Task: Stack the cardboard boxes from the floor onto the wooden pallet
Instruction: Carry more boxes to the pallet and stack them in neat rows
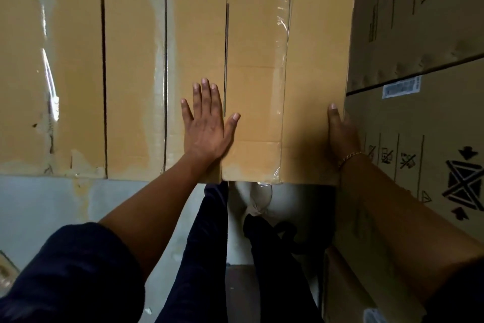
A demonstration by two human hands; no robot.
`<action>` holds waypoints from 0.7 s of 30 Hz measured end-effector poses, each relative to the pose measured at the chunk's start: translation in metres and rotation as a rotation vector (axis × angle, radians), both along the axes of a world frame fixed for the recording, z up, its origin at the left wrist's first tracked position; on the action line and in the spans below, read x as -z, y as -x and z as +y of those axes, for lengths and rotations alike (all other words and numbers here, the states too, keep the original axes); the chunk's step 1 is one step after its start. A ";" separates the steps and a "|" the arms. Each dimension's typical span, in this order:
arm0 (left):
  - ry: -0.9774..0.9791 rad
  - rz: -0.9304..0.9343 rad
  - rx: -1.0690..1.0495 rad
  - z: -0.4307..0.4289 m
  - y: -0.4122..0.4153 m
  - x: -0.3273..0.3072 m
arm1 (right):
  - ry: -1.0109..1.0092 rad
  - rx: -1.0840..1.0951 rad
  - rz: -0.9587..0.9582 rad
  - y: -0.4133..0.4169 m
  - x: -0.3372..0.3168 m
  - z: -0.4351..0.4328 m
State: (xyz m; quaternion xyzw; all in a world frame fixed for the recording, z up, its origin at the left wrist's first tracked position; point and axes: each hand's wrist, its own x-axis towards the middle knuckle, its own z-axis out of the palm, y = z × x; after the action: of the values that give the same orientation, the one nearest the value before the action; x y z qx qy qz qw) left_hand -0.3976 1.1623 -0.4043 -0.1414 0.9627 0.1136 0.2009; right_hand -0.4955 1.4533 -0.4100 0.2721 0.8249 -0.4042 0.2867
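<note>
A row of tan cardboard boxes fills the upper part of the head view, their taped tops facing me. The rightmost box (288,47) has clear tape along its seam. My left hand (207,123) lies flat on top, fingers straight, across the gap between that box and its left neighbour (196,21). My right hand (341,134) presses against the rightmost box's right side, thumb up on the top edge, its other fingers hidden. No pallet is visible.
Larger printed cartons (419,126) stand tight against the right, with another carton (348,283) lower right by my forearm. Grey floor (39,204) shows below the row, with my dark trouser legs (204,244) and a shoe between.
</note>
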 end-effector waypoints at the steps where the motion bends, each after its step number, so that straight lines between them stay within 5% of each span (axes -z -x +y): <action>1: -0.003 -0.001 -0.001 0.000 -0.001 0.000 | -0.005 0.003 -0.001 -0.001 0.000 0.000; 7: -0.050 -0.088 0.034 -0.008 0.002 -0.026 | 0.028 -0.094 -0.093 0.002 -0.029 0.003; 21: 0.072 0.113 -0.089 -0.083 -0.101 -0.276 | -0.212 -0.915 0.340 -0.030 -0.268 -0.093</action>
State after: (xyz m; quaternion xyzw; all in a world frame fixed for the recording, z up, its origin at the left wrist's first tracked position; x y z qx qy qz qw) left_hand -0.2965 1.0796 -0.1279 -0.1845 0.9687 0.0953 0.1359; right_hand -0.4650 1.3602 -0.1421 -0.1598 0.9313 -0.1895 0.2669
